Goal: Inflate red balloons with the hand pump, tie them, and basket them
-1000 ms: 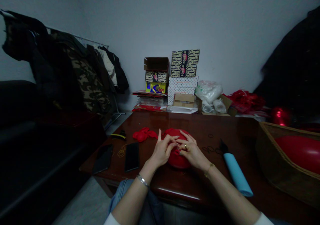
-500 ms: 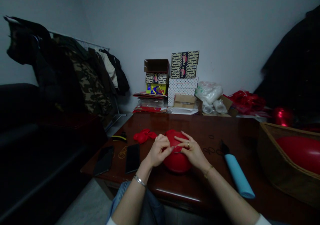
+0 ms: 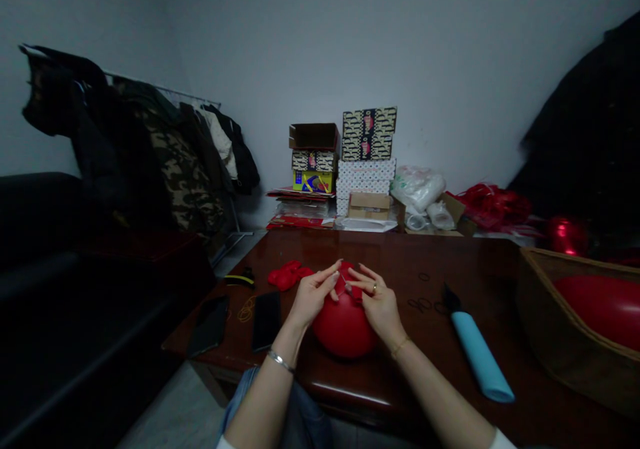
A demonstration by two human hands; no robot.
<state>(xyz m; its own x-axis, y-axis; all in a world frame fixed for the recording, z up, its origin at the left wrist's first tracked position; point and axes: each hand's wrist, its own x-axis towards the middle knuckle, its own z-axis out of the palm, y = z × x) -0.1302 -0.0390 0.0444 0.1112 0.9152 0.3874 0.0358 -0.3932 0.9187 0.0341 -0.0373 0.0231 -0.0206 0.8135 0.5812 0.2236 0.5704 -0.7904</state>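
A round red balloon (image 3: 345,329) sits low in front of me, over the table's near part. My left hand (image 3: 316,294) is at the balloon's upper left, thumb and fingers pinched on a thin pale strand that runs between the hands. On the other side my right hand (image 3: 377,302) pinches the red neck of the balloon, its other fingers partly spread. Small red balloons (image 3: 287,275) lie in a heap left of the hands. To the right are a light blue pump (image 3: 481,356) with a black nozzle and several thin dark loops (image 3: 420,304).
Two dark phones (image 3: 267,320), yellow bands (image 3: 247,308) and a black-and-yellow tool (image 3: 241,278) lie on the left of the brown table (image 3: 400,256). A wicker basket (image 3: 550,316) with a large red balloon stands at right. Boxes (image 3: 367,182) are stacked behind.
The balloon has shifted slightly left and down. My left hand has drawn back from the red neck, and a thin strand now shows between the hands. My right hand has moved a little left.
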